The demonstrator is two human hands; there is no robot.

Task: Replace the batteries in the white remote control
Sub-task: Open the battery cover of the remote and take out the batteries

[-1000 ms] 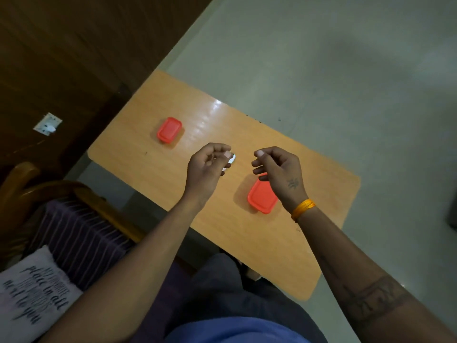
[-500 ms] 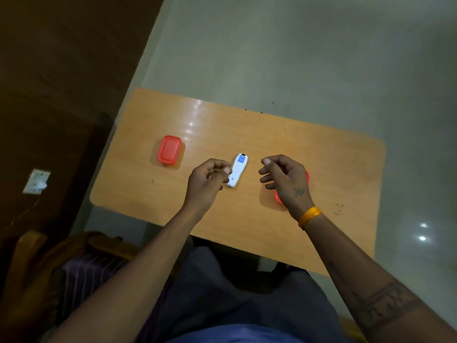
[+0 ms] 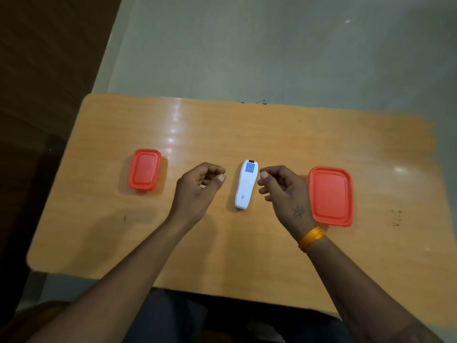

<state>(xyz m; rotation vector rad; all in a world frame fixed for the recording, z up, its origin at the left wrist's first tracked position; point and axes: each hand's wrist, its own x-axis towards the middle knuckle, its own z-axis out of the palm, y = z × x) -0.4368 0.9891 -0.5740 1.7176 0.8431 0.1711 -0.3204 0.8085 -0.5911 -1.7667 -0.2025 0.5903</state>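
A: What's different from a second ago?

B: Back then the left hand (image 3: 197, 189) held the white remote control (image 3: 246, 184) up in its fingertips. Now the remote lies flat on the wooden table (image 3: 247, 243), back side up with its blue label away from the person, and neither hand touches it.

A: So where is it relative to the fingers?

B: Right between them: just beside the left thumb tip on one side and the right hand (image 3: 284, 191) fingertips on the other, apart from both.

A: And the hands themselves?

B: Both hover low over the table, fingers loosely curled inward, holding nothing that I can see. The right wrist wears an orange band (image 3: 312, 238).

A: What does that mean for the task?

B: I'd judge it is set down ready for the battery cover; no batteries are visible. A small red lidded container (image 3: 144, 169) sits well outside the left hand, a larger red lidded container (image 3: 331, 195) just outside the right.
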